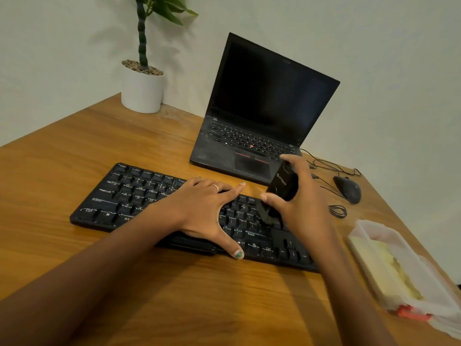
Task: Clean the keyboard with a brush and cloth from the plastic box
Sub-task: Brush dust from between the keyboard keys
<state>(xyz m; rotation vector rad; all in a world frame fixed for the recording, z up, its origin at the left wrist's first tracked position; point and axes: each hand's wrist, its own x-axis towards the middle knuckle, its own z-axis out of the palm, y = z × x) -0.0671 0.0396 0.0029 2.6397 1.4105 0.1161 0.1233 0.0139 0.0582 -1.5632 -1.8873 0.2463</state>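
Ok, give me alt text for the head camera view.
A right hand brushes a black keyboard with a black brush while the left hand rests flat on it; laptop, mouse and plastic box nearby.

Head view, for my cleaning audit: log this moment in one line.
left hand: flat on black keyboard | right hand: grips black brush, bristles on keys | clear plastic box: right

The keyboard (174,208) lies on the surface (74,158), the laptop (257,126) behind it. The potted plant (142,88) stands behind and to the left, the mouse (348,189) right of the laptop, the plastic box (404,268) right of the keyboard
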